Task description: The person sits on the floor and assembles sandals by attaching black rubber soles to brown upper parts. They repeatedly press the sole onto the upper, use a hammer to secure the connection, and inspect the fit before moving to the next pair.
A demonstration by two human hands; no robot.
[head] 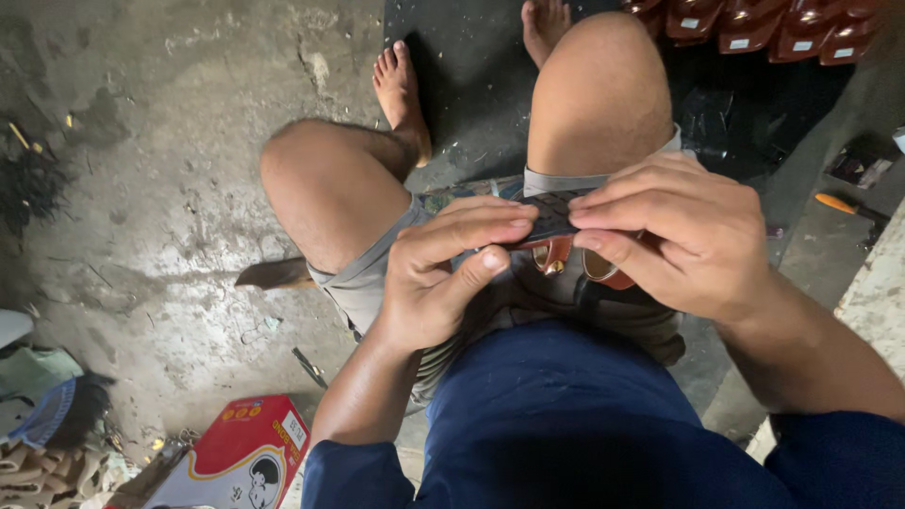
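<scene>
I sit with bare knees apart over a concrete floor. Both hands grip one sandal [551, 219] above my lap: it shows a dark ridged sole and reddish-brown straps with a metal buckle hanging underneath. My left hand [443, 269] pinches its left end, fingers across the sole and thumb below. My right hand [683, 231] covers its right end, fingers pressed along the sole's edge. Much of the sandal is hidden by my fingers.
A row of reddish-brown sandals [754, 24] lies at the top right. An orange-handled tool [837, 203] rests on the floor at right. A red and white box [240, 457] sits at bottom left, beside cloth scraps [38, 405]. A wooden seat edge [273, 273] pokes out under my left thigh.
</scene>
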